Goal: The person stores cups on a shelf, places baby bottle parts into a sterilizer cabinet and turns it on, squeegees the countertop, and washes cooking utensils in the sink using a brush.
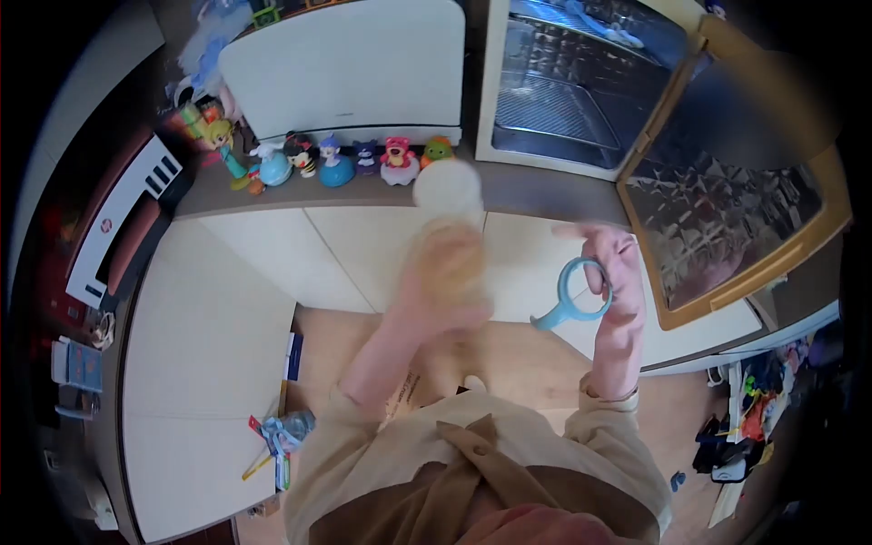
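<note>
My left hand (436, 286), smeared by motion, is wrapped round a bottle-like thing (448, 195) with a white round end and a yellowish part near the fingers. Its exact kind is too blurred to tell. To the right, my right hand (618, 272) has a light blue ring with a short handle (547, 320) hooked on its curled fingers, one finger pointing left. Both hands are held up in front of the pale cabinet fronts, apart from each other. The open cabinet (486, 109) with a metal-lined inside and wire racks is beyond my right hand.
The cabinet's brown-framed door (708, 313) swings out close to my right hand. Several toy figures (336, 168) line the counter edge before a white appliance (350, 73). A red-and-white machine (118, 218) stands at left. Assorted items (740, 436) lie at lower right.
</note>
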A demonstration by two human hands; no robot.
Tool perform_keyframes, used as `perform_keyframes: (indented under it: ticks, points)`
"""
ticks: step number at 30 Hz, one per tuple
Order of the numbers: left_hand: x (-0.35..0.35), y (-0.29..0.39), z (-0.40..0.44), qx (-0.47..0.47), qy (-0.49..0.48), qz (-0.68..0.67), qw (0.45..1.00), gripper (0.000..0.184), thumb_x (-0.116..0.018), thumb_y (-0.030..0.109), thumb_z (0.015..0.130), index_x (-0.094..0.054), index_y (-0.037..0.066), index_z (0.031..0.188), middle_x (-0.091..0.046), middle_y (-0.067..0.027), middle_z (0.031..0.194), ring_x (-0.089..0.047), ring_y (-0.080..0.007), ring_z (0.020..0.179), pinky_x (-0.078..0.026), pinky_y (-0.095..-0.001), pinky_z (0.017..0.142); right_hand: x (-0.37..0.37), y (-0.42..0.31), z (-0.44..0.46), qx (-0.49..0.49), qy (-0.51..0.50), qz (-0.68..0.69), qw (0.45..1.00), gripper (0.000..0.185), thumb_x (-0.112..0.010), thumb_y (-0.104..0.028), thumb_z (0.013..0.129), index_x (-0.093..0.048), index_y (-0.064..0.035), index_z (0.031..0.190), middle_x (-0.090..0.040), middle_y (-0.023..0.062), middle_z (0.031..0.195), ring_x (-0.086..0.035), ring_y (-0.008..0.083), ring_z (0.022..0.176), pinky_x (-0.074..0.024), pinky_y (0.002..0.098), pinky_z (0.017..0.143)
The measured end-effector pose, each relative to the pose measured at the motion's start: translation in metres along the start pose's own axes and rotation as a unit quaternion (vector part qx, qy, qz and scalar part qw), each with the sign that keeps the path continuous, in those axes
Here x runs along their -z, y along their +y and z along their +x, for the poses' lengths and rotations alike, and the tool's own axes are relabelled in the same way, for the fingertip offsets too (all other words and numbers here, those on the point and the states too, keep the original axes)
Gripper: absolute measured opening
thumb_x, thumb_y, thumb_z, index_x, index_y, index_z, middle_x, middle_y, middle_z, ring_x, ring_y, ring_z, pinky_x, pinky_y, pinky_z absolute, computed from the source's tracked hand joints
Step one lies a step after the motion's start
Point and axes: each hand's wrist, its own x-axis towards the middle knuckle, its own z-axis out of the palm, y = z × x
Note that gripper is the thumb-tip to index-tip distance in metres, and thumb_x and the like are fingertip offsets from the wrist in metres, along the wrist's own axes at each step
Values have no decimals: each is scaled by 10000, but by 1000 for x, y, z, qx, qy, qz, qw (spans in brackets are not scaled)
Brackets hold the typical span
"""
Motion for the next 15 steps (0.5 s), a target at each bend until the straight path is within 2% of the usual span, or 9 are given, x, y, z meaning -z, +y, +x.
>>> perform_keyframes:
  ticks: [1, 2, 3, 5, 7, 9, 10, 12, 15]
  points:
    - [-17, 9, 25, 11, -1, 18, 1000, 679, -778, 83, 674, -462, 52, 1274, -528, -95, 1248, -545, -224, 1136, -458, -375, 933, 3, -6, -1, 26, -34, -1, 999, 649, -701, -393, 765, -573, -32, 1290, -420, -85, 460, -299, 26, 376, -223, 202, 422]
    - [-34, 17, 51, 23, -2, 35, 999, 645, -769, 77, 681, -474, 46, 1254, -548, -90, 1217, -568, -209, 1090, -476, -360, 899, 0, -30, -6, -58, -14, -96, 994, 747, -732, -400, 715, -536, -30, 1333, -501, -39, 553, -440, 52, 464, -331, 217, 476]
    - [-54, 25, 72, 84, 4, -9, 996, 612, -761, 71, 686, -486, 41, 1232, -566, -85, 1178, -581, -194, 1047, -483, -349, 871, -7, -43, -7, -77, 10, -201, 977, 774, -742, -405, 700, -527, -29, 1341, -529, -17, 605, -481, 65, 522, -365, 229, 518]
    - [-83, 36, 104, 147, -16, -93, 985, 575, -754, 67, 695, -499, 38, 1210, -593, -75, 1100, -601, -170, 983, -491, -330, 835, -14, -62, -9, -110, 68, -402, 906, 828, -763, -415, 669, -508, -29, 1356, -584, 27, 710, -563, 93, 638, -433, 253, 602]
    - [-99, 40, 122, 164, -48, -174, 970, 568, -754, 73, 702, -501, 41, 1210, -610, -65, 1021, -612, -152, 944, -493, -317, 817, 0, -46, -7, -83, 81, -300, 947, 677, -687, -403, 686, -546, -20, 1225, -587, 18, 799, -585, 111, 726, -437, 257, 659]
    - [-116, 24, 129, 118, -50, -185, 974, 637, -774, 89, 707, -453, 45, 1256, -613, -71, 996, -615, -167, 926, -506, -326, 756, 16, -18, -7, -19, 75, -135, 988, 924, -740, -600, 680, -461, -28, 1350, -623, 48, 936, -605, 143, 764, -460, 274, 702]
    - [-122, 25, 132, 134, -55, -199, 969, 656, -782, 99, 707, -442, 44, 1265, -611, -73, 1008, -612, -173, 936, -507, -328, 752, 20, -7, -6, -15, 82, -107, 991, 933, -675, -725, 689, -483, -35, 1287, -622, 34, 971, -589, 133, 785, -430, 253, 677]
    - [-134, 3, 138, 106, -35, -164, 980, 702, -804, 150, 708, -412, 40, 1280, -610, -92, 1064, -596, -207, 977, -522, -346, 723, 28, 45, -3, 66, 116, 15, 991, 895, -587, -773, 730, -508, -48, 1249, -627, 29, 964, -567, 112, 788, -394, 237, 660]
    - [-131, -1, 154, 155, -60, -97, 981, 705, -805, 184, 713, -410, 62, 1284, -611, -106, 1100, -594, -231, 982, -534, -358, 694, 28, 69, 10, 81, 135, 119, 980, 828, -395, -771, 826, -500, -71, 1256, -630, 20, 945, -531, 92, 790, -368, 233, 660]
